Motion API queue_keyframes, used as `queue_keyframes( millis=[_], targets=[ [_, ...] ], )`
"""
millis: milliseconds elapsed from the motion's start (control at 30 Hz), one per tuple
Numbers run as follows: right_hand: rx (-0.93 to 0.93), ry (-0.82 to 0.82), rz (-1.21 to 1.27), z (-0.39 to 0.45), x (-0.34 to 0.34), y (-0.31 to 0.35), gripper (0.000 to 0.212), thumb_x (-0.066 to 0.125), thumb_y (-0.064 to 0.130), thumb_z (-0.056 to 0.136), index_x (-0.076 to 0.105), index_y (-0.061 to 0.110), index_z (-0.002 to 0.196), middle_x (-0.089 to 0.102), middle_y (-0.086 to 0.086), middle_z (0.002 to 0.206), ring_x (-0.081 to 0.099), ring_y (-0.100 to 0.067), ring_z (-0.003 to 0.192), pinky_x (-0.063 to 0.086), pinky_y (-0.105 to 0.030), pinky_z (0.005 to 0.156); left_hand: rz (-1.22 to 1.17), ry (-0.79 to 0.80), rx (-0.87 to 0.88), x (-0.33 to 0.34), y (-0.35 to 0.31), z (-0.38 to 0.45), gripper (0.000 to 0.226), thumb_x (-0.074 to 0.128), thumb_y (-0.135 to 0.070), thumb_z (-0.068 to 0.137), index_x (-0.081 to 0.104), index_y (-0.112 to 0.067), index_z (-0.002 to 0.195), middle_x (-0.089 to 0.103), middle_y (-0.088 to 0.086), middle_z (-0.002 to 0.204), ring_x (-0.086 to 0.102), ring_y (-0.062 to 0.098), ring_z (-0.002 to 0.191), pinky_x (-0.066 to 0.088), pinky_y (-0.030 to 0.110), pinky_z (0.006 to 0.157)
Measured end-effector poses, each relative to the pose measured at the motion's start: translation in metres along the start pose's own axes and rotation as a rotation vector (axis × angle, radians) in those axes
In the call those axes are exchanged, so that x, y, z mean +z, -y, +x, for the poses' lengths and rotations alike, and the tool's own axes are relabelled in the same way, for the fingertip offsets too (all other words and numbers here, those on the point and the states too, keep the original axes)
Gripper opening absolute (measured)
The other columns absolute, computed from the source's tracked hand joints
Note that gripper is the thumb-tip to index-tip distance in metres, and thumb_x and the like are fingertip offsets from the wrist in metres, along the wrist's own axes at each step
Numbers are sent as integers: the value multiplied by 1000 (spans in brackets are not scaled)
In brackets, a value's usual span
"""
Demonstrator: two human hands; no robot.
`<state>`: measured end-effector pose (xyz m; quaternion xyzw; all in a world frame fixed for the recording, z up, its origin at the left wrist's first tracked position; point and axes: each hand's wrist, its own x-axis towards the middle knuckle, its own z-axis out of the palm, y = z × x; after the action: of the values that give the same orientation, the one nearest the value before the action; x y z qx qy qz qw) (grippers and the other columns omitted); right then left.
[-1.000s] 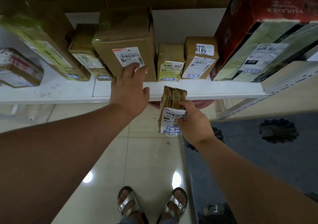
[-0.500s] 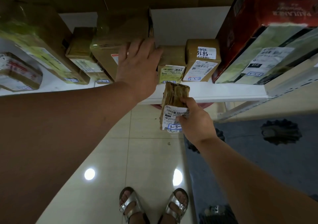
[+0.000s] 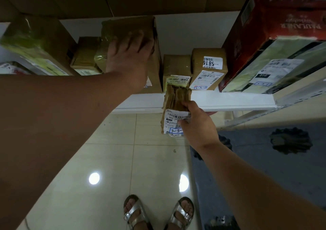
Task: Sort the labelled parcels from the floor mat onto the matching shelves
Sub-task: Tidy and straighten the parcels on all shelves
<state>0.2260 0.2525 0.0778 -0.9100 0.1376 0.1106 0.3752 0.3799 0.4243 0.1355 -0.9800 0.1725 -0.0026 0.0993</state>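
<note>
At the centre of the frame, just before the white shelf (image 3: 229, 100), the right hand (image 3: 197, 125) gripped a small brown parcel (image 3: 176, 104) upright, fingers curled round its side and thumb on the label that read "3-3-", probably kept facing the camera so it could be matched against the shelf tags. In the upper middle, the left hand (image 3: 128, 56) lay spread and flat on the large carton (image 3: 139, 35), seemingly pushing it aside to open a gap. The shelf held two small boxes (image 3: 208, 70) tagged 3-3-2 beside that carton, and a red box (image 3: 264, 28) at upper right.
</note>
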Motion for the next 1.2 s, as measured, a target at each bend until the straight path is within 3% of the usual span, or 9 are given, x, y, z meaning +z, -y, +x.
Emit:
queue_keyframes(
  millis=[133,333,567,767,900,1033,1200],
  targets=[
    [-42,-13,-10,5,2,9,49,64,16,91,46,25,136,63,-3,124,60,-25,112,53,-38,88,-48,19,38,-2,4,3,87,63,-18,90,10,-40,154,19,3,160,29,36,138,30,53,110],
    [-34,24,-29,8,5,14,47,62,16,92,46,24,135,63,-4,124,60,-26,112,53,-37,88,90,51,176,-14,6,11,102,64,-5,86,1,-49,152,17,9,154,28,39,130,41,48,91],
    [-67,-9,-25,8,10,26,47,63,16,92,47,25,136,62,-3,122,60,-26,108,50,-34,82,89,75,187,-16,7,11,97,64,0,79,17,-44,152,18,11,152,25,39,131,38,49,94],
    [-177,-160,-12,-6,6,30,45,67,11,88,56,18,130,65,-4,119,63,-27,102,52,-33,77,38,81,173,-14,12,9,100,65,-1,77,13,-42,152,16,7,156,26,38,131,39,49,94],
    [-220,-315,72,-8,-2,40,46,65,4,86,58,16,131,63,-4,124,61,-23,108,54,-34,83,-59,19,154,-6,17,5,100,67,-8,82,5,-35,156,24,2,156,32,34,126,37,47,99],
    [-236,-379,96,-1,-11,56,51,66,2,86,55,17,134,61,-5,129,58,-23,116,52,-36,91,-230,-36,65,-5,29,-3,85,67,-12,87,19,-19,156,20,3,160,30,35,133,33,47,107],
    [-228,-348,109,2,-17,70,52,68,12,88,52,22,137,59,-2,131,56,-21,118,50,-36,93,-259,42,-29,-6,44,-12,75,65,-29,91,24,-38,154,11,1,164,11,36,146,15,55,116]
  ],
)
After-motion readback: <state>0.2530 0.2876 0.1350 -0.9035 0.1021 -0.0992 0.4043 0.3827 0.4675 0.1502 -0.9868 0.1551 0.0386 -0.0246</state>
